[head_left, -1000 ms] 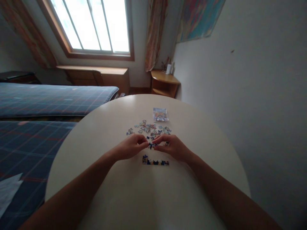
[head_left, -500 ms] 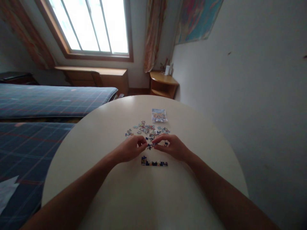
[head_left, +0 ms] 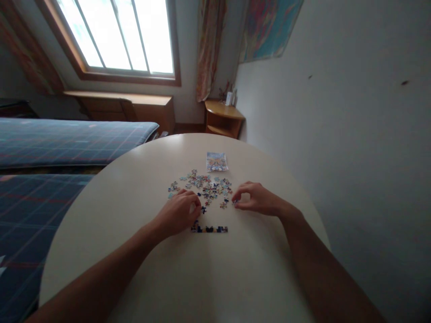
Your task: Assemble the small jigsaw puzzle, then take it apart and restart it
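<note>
My left hand (head_left: 181, 211) is closed in a pinch, with a dark blue jigsaw piece (head_left: 204, 209) at its fingertips. Just below it lies a joined strip of jigsaw pieces (head_left: 210, 229), mostly dark blue and yellow, with a taller left end partly behind my fingers. Off to the right of the loose pieces, my right hand (head_left: 254, 198) pinches a small jigsaw piece (head_left: 235, 202) at the table surface. Loose jigsaw pieces (head_left: 200, 181) spread across the table beyond and between both hands.
A printed picture sheet (head_left: 217, 162) lies behind the loose pieces on the round white table (head_left: 161, 161). Left of the table are beds with blue plaid covers (head_left: 67, 141). A wall (head_left: 353, 148) runs along the right, and a corner shelf (head_left: 224, 110) stands beyond the table.
My hands, close together before, have moved apart. The right went right with a piece, while the left came slightly down toward the strip with another. The view has shifted a little to the right.
</note>
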